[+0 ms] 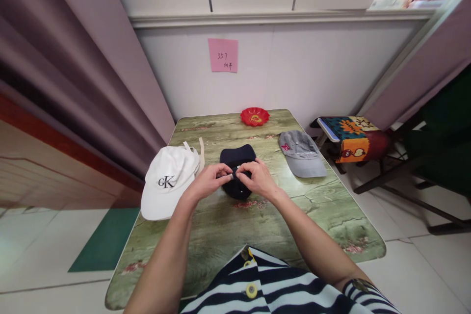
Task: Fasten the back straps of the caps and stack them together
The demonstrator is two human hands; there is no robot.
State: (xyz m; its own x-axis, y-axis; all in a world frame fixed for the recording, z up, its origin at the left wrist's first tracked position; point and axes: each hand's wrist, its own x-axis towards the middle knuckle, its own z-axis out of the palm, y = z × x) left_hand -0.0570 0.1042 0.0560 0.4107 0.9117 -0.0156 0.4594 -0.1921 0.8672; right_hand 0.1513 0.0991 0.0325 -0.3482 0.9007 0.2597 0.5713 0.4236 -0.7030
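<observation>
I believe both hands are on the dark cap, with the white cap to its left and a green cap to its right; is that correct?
The head view shows a grey cap there, not green; the left hand, right hand, dark cap and white cap are as stated.

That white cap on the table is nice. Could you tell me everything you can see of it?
The white cap sits crown up near the left edge of the table, its brim pointing towards the person. It looks like soft fabric, with dark "CK" letters on the front. Pale strap ends stick up loosely at its back. The left hand is close beside it; whether they touch is unclear.
</observation>
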